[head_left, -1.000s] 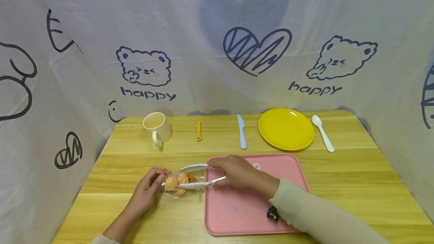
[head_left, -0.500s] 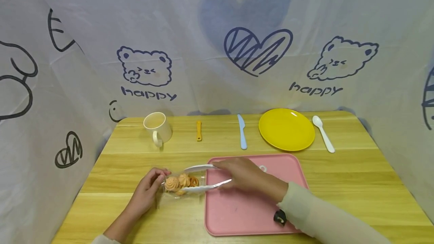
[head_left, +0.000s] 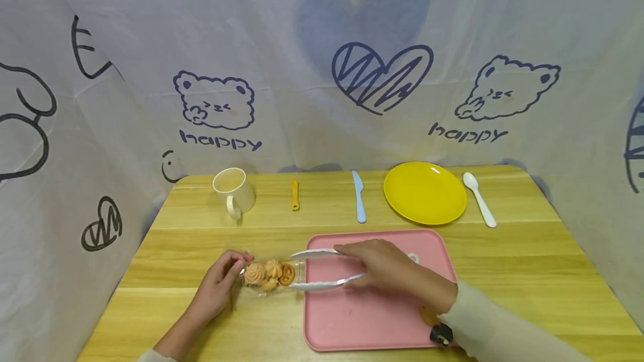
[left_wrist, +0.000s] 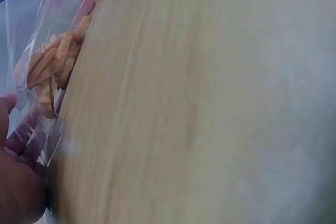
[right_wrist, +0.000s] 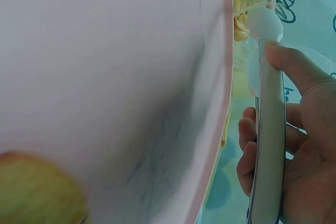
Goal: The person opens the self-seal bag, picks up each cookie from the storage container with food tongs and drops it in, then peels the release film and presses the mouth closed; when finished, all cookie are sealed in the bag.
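At the left of the pink tray, my left hand [head_left: 218, 282] pinches the closed end of a clear plastic bag [head_left: 259, 290]. Piped swirl cookies [head_left: 255, 274] and a round pretzel-shaped cookie [head_left: 287, 275] lie inside it; the left wrist view shows the cookies [left_wrist: 58, 59] edge-on. My right hand [head_left: 384, 264], above the tray, grips a pair of tongs [head_left: 322, 285] with white tips. Their arms stand apart with nothing between them, tips at the bag's right end. In the right wrist view my thumb presses along one tong arm [right_wrist: 270, 129].
The pink tray [head_left: 352, 323] bears a round golden-brown cookie [head_left: 429, 314], partly hidden by my right wrist. Along the table's back are a cream mug [head_left: 233, 191], a small yellow handle-like piece [head_left: 295, 195], a pale blue knife [head_left: 359, 197], a yellow plate [head_left: 425, 193] and a white spoon [head_left: 480, 200].
My right hand has drawn the tongs rightward, away from the cookies, and their tips have spread slightly. The cookie on the tray has come into view. My left hand and the bag stay put.
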A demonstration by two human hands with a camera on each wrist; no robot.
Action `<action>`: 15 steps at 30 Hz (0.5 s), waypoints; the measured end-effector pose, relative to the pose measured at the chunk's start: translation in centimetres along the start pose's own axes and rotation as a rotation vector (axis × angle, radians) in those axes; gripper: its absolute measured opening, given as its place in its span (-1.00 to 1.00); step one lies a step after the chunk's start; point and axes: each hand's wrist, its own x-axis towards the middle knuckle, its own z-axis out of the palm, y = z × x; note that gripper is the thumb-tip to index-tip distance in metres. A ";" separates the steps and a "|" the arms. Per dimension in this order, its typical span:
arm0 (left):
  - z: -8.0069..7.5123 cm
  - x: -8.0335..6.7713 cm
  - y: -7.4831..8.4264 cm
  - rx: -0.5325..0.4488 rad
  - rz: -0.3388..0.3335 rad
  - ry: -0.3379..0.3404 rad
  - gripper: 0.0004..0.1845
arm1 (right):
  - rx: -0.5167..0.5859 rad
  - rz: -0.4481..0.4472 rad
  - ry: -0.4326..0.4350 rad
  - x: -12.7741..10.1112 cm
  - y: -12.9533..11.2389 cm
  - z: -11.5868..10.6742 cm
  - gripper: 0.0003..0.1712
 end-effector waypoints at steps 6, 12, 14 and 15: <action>0.0 0.0 0.1 -0.009 -0.015 -0.001 -0.78 | 0.014 0.004 0.012 -2.3 0.6 -0.9 -0.14; 0.0 0.0 0.1 -0.012 -0.021 -0.002 -0.78 | 0.000 0.021 0.051 -4.6 1.5 -1.4 -0.15; 0.0 0.0 0.1 -0.011 -0.020 -0.003 -0.78 | 0.003 0.027 0.070 -5.4 1.9 -1.5 -0.15; 0.0 0.0 0.1 -0.010 -0.019 -0.003 -0.78 | 0.004 0.030 0.079 -5.8 2.0 -1.6 -0.15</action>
